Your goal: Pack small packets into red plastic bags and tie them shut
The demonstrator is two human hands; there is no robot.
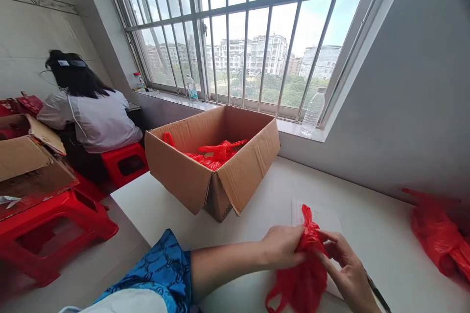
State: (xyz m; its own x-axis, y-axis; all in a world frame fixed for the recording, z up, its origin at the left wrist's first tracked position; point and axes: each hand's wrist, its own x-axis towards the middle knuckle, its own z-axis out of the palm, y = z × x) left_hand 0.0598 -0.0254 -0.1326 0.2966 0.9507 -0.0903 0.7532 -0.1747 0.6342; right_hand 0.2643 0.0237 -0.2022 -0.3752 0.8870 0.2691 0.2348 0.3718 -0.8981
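A red plastic bag (306,279) is bunched up between my two hands over the white table. My left hand (284,244) is closed around its gathered neck from the left. On the other side, my right hand (343,259) pinches the bag with thumb and fingers. A twisted handle sticks up above the hands, and a loose handle loop hangs at the lower left. Beneath the hands lies a pale sheet (323,215), partly covered by them. What the bag contains, if anything, cannot be seen.
An open cardboard box (183,176) with several red bags (220,152) stands on the white table (139,205). Another red bag (440,234) lies far right. Bottles (314,112) stand on the sill. At left are a seated person (95,112), red stools (55,225) and another box (25,156).
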